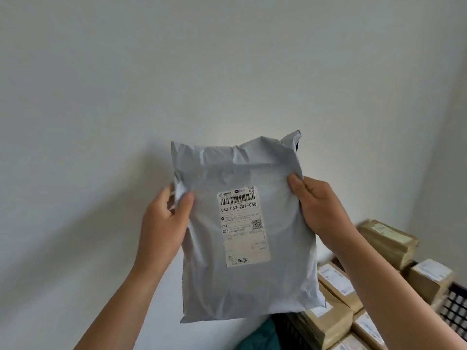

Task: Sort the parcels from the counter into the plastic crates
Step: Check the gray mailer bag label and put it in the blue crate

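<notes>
Matt grey plastic mailer (242,223), crinkled, smooth paper label (241,226), brown cardboard boxes (386,241), black plastic lattice crate (454,309), matt white wall (177,72)

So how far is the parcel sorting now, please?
Partly done, it seems: several brown cardboard parcels already lie in the dark plastic crate at lower right. In hand: the left hand and right hand hold a grey plastic mailer bag up, label facing the camera. The counter is not visible, so what remains cannot be told.

One grey mailer bag (242,223), two hands, about seven brown boxes (386,241), one black crate (454,309).
</notes>
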`<state>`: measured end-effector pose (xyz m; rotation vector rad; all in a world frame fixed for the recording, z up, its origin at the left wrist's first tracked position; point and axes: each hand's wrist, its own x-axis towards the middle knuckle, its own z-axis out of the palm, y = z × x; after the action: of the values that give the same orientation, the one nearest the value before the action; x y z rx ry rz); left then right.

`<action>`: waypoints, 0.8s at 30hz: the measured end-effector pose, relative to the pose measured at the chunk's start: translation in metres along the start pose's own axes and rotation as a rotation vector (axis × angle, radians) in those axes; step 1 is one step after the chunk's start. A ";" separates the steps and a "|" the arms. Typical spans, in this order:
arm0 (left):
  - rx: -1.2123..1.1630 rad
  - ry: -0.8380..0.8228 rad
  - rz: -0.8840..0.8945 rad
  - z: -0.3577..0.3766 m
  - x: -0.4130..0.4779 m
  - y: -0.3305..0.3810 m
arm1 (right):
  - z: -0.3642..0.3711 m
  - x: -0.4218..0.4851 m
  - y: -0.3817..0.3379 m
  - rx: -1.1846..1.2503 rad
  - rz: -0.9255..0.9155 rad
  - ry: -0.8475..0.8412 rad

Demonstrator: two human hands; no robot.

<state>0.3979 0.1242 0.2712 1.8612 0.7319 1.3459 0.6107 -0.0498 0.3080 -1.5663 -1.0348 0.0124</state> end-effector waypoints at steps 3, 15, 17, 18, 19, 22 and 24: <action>0.216 0.115 0.328 0.011 -0.010 0.009 | -0.024 -0.017 0.003 -0.194 -0.058 -0.028; 0.151 -0.687 0.293 0.205 -0.097 0.087 | -0.204 -0.061 0.085 -0.522 0.023 -0.185; 0.148 -0.659 0.316 0.248 -0.115 0.099 | -0.250 -0.073 0.116 -0.461 0.069 -0.015; 0.146 -0.638 0.326 0.267 -0.123 0.105 | -0.274 -0.082 0.132 -0.406 0.107 0.082; 0.142 -0.606 0.329 0.287 -0.131 0.112 | -0.301 -0.091 0.149 -0.355 0.139 0.175; 0.086 -0.426 0.332 0.342 -0.149 0.133 | -0.385 -0.123 0.197 -0.277 0.288 0.344; 0.001 -0.317 0.305 0.378 -0.159 0.149 | -0.432 -0.139 0.224 -0.176 0.427 0.310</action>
<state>0.7169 -0.1701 0.2289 2.1844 0.2948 1.1842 0.8890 -0.4546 0.1867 -1.8568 -0.4582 -0.0275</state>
